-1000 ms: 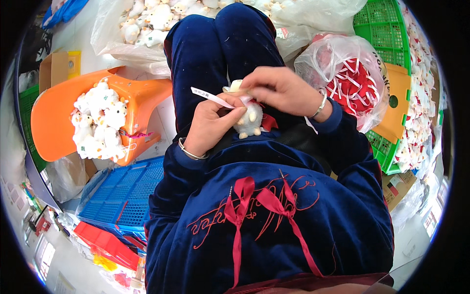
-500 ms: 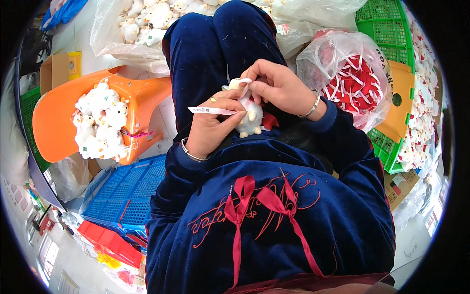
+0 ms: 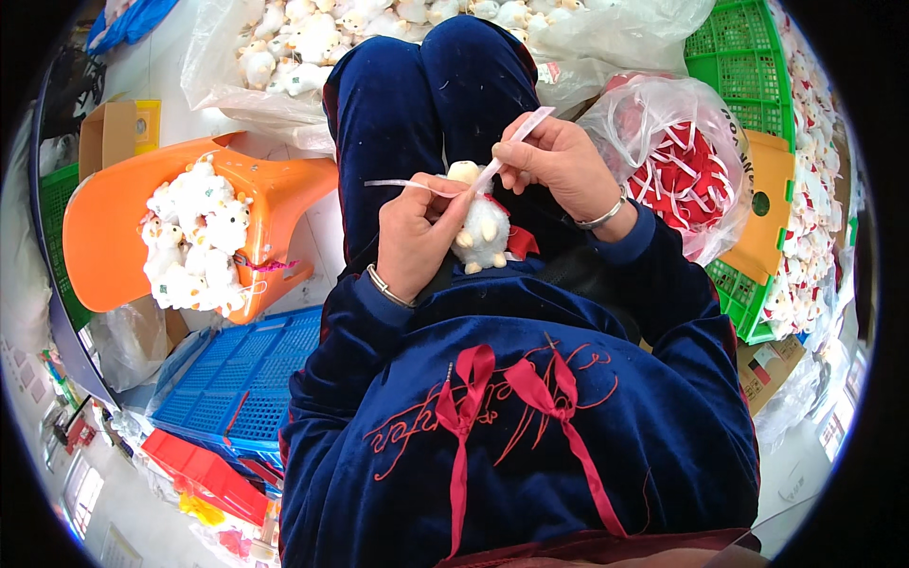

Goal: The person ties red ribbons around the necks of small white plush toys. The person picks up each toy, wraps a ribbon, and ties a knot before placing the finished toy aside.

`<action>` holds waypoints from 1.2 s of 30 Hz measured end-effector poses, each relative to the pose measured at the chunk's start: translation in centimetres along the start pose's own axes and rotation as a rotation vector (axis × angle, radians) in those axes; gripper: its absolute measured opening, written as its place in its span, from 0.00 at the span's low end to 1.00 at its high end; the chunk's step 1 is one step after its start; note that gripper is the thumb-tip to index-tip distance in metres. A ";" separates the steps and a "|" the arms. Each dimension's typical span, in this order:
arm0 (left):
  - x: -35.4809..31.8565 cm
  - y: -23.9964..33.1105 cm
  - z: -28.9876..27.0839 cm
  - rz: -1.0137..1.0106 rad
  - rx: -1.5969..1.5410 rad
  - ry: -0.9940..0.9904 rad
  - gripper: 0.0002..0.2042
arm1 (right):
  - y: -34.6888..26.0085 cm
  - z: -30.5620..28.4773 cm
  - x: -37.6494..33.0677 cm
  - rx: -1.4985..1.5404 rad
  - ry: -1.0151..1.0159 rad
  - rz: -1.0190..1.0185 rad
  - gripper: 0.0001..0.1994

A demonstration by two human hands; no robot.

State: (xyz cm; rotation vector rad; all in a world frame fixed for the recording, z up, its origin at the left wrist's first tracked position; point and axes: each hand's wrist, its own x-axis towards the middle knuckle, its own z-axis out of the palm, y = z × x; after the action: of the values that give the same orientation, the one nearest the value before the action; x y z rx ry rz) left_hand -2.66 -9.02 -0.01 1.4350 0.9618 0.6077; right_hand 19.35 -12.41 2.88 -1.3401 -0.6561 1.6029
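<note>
A small grey-white plush toy [image 3: 483, 232] sits upright on my lap, with a red cloth piece [image 3: 521, 242] showing at its right side. A white ribbon [image 3: 489, 174] runs across the toy's neck. Beside the neck, my left hand [image 3: 417, 232] is closed, pinching the ribbon, and one loose end sticks out to the left over its fingers. Up and to the right, my right hand [image 3: 565, 172] grips the other length between thumb and fingers, its tip poking out above them. Whether a knot lies under the left fingertips is hidden.
On the left, an orange chair [image 3: 99, 227] bears a pile of white plush toys [image 3: 197, 237]. Blue crates [image 3: 237, 374] and a red bin [image 3: 204, 473] stand below it. A clear bag of red cloth pieces with white ribbons [image 3: 682, 175] lies right, beside green crates [image 3: 739, 57]. More toys [image 3: 317, 38] lie ahead.
My right hand has moved up and right, drawing a length of ribbon out from the toy's neck. My left hand has shifted slightly, and the toy's head shows more.
</note>
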 end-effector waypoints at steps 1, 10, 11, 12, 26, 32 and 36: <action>0.1 -0.7 0.3 0.018 -0.070 0.032 0.05 | -0.1 0.0 0.0 -0.006 0.008 -0.018 0.04; 0.1 -1.3 0.0 -0.030 -0.142 0.015 0.05 | 0.3 -0.6 -1.0 0.163 -0.184 0.163 0.15; 0.0 -1.4 0.1 -0.028 -0.149 0.016 0.04 | 0.2 -0.3 -1.1 0.028 -0.129 0.278 0.18; 0.0 -1.6 0.1 -0.026 -0.157 0.017 0.04 | 0.5 -0.7 -1.2 -0.094 -0.177 0.256 0.16; -0.1 -1.2 0.0 -0.020 -0.169 -0.010 0.05 | 0.7 -0.3 0.0 -0.066 -0.346 0.166 0.08; -0.2 -1.1 0.1 -0.031 -0.167 -0.012 0.04 | 1.5 1.3 0.0 -0.488 -0.162 0.021 0.08; -0.4 -1.7 0.3 0.013 -0.182 -0.005 0.04 | 1.6 1.7 0.3 -0.945 -0.051 -0.427 0.10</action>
State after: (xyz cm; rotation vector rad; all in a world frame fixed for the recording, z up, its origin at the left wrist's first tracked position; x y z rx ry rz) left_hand -2.97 -9.66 -1.64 1.2809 0.8707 0.6835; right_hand 17.24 -12.62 1.86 -1.6346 -1.7371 0.9782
